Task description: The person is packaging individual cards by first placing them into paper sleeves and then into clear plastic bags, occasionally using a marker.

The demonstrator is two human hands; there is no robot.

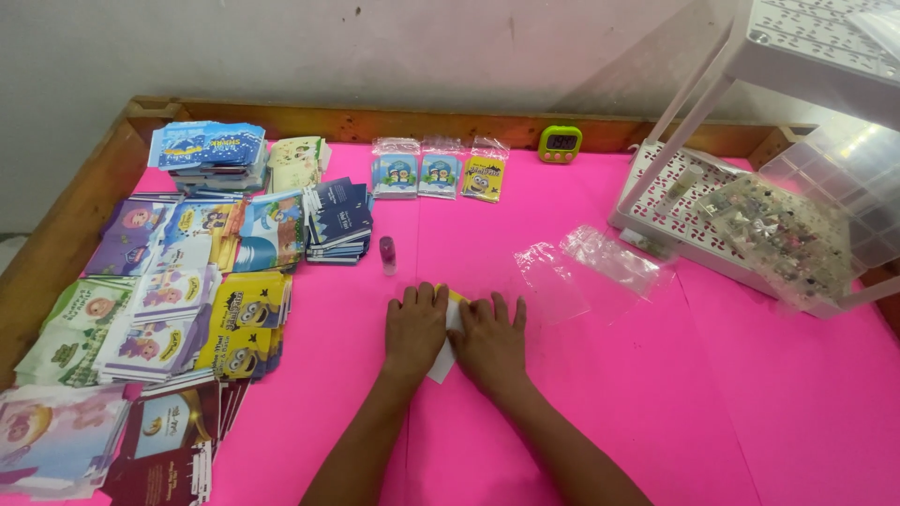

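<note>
Stacks of printed paper envelopes (178, 281), blue, purple, yellow, green and maroon, cover the left of the pink table. By the far edge three small clear packets (439, 169) stand in a row, two with blue cards, one with yellow. Just right of them sits a small green timer (560, 143) with a dark screen. Empty clear plastic bags (586, 267) lie right of centre.

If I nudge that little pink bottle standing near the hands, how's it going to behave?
The small pink bottle stands upright, tall and narrow, so a nudge would probably tip it. It looks round, so once down it may roll across the flat pink table. Being so small, it is likely light and easy to lift.
</note>
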